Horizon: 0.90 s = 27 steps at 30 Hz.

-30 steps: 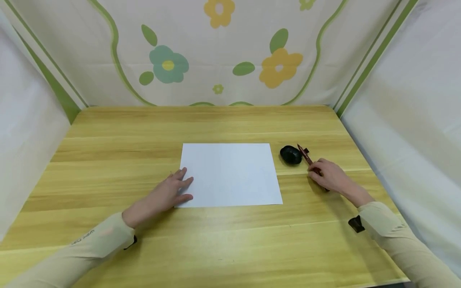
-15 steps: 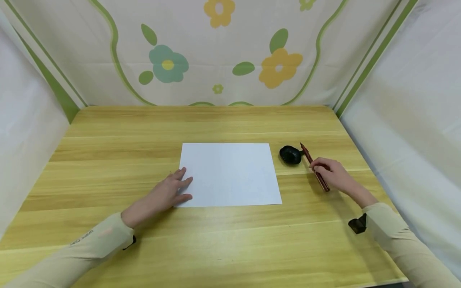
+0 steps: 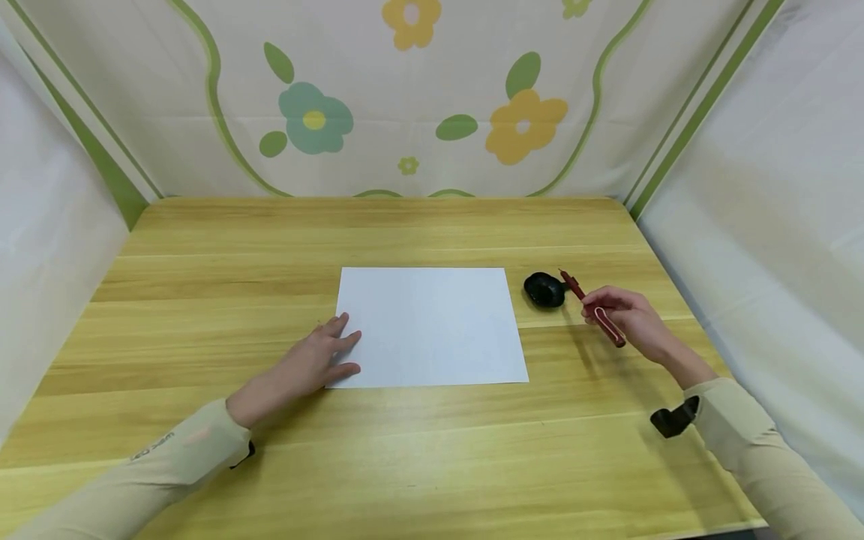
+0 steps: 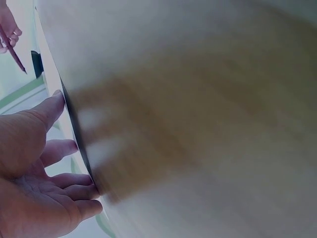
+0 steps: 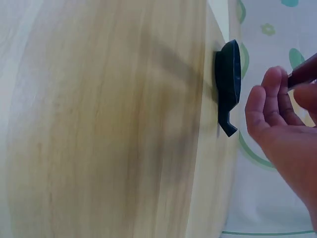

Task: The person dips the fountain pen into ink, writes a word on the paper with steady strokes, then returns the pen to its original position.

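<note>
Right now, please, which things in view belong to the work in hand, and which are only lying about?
In use, it seems:
dark red pen, held in the right hand
white paper, with the left hand resting on its edge

Probably just there:
black dish, touched by neither hand
floral cloth, behind the table

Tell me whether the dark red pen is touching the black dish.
Apart. The left wrist view shows it: a pale gap lies between the tip of the dark red pen and the black dish.
</note>
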Each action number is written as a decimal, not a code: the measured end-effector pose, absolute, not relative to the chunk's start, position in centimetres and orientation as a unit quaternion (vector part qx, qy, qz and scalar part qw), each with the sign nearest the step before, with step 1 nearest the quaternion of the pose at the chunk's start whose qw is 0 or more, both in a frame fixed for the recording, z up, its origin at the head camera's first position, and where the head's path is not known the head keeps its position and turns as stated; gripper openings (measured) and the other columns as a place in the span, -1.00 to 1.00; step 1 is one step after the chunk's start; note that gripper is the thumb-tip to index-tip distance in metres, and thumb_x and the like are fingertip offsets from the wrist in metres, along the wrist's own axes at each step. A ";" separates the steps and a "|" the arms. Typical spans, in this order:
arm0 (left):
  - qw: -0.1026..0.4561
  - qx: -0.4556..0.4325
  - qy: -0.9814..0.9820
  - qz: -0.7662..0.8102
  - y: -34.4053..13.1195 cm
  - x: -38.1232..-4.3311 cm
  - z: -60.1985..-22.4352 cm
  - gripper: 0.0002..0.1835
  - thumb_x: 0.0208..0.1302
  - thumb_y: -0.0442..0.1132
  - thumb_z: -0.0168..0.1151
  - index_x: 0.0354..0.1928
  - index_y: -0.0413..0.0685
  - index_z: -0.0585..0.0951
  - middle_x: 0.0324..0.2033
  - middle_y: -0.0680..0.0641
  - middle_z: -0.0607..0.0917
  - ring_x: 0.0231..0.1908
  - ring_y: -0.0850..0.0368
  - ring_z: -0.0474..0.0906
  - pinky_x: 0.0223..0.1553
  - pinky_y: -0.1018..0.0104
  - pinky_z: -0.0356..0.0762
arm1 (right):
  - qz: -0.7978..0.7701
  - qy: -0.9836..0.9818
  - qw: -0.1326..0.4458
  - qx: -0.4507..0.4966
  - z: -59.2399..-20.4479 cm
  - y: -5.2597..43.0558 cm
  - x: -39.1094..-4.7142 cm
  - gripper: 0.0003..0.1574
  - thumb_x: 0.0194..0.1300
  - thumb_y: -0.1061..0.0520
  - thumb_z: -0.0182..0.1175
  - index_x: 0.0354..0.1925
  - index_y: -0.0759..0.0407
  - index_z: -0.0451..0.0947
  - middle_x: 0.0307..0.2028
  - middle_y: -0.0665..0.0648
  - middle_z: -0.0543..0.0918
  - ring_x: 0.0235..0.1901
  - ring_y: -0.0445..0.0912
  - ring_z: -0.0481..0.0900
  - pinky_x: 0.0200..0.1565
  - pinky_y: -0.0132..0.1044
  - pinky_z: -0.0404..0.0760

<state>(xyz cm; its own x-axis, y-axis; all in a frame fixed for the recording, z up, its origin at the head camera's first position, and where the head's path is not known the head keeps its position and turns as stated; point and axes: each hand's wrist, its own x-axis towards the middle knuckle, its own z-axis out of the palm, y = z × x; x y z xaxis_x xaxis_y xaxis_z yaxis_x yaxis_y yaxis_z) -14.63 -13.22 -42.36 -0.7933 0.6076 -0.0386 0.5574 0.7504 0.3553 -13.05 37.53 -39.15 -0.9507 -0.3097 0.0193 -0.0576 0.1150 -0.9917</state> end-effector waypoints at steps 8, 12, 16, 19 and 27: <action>0.077 0.311 0.933 0.162 -13.1 -14.6 -42.3 -0.43 0.16 -0.12 0.32 0.16 -0.31 0.51 0.26 -0.51 0.31 0.26 -0.44 0.26 0.16 -0.23 0.35 | -0.684 0.704 0.095 -0.165 -39.4 37.4 -12.9 -0.71 0.26 0.51 0.04 -0.03 0.45 0.44 -0.25 0.07 0.67 -0.21 -0.20 0.65 -0.12 -0.38 0.65; 0.072 0.313 0.933 0.163 -13.1 -14.6 -42.3 -0.44 0.16 -0.13 0.33 0.14 -0.32 0.52 0.25 -0.51 0.32 0.26 -0.44 0.27 0.17 -0.24 0.33 | -0.665 0.727 0.075 -0.152 -39.2 37.3 -12.9 -0.73 0.29 0.44 0.07 -0.03 0.35 0.43 -0.27 -0.01 0.68 -0.26 -0.22 0.66 -0.15 -0.41 0.65; 0.072 0.313 0.932 0.167 -13.2 -14.6 -42.5 -0.44 0.15 -0.14 0.33 0.14 -0.33 0.52 0.25 -0.52 0.32 0.26 -0.44 0.27 0.19 -0.25 0.31 | -0.651 0.747 0.042 -0.128 -39.3 37.1 -13.2 -0.78 0.35 0.38 0.02 -0.03 0.33 0.39 -0.32 -0.03 0.68 -0.33 -0.23 0.66 -0.21 -0.43 0.65; 0.070 0.314 0.932 0.167 -13.2 -14.6 -42.7 -0.44 0.16 -0.13 0.33 0.14 -0.33 0.52 0.25 -0.52 0.32 0.26 -0.44 0.27 0.20 -0.25 0.29 | -0.639 0.761 0.000 -0.112 -39.5 36.9 -13.6 -0.83 0.36 0.37 0.02 -0.08 0.35 0.37 -0.40 -0.01 0.67 -0.40 -0.24 0.64 -0.29 -0.44 0.65; 0.072 0.315 0.932 0.163 -13.2 -14.9 -42.7 -0.42 0.17 -0.11 0.32 0.16 -0.32 0.51 0.27 -0.51 0.30 0.27 -0.44 0.25 0.22 -0.26 0.27 | -0.546 0.832 -0.095 -0.030 -38.5 35.4 -15.0 -0.90 0.35 0.28 0.08 -0.23 0.36 0.42 -0.58 -0.08 0.61 -0.56 -0.28 0.57 -0.47 -0.49 0.58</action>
